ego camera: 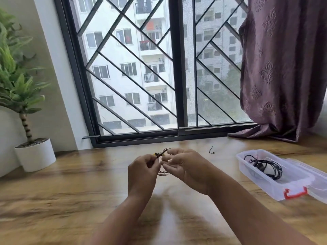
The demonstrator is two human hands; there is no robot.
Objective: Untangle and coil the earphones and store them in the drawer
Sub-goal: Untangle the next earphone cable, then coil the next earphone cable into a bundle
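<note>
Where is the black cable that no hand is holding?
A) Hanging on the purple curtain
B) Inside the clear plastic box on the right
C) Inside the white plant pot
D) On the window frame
B: the black cable lies inside the clear plastic box on the table, while the left hand and the right hand hold the tangled earphones.
</note>
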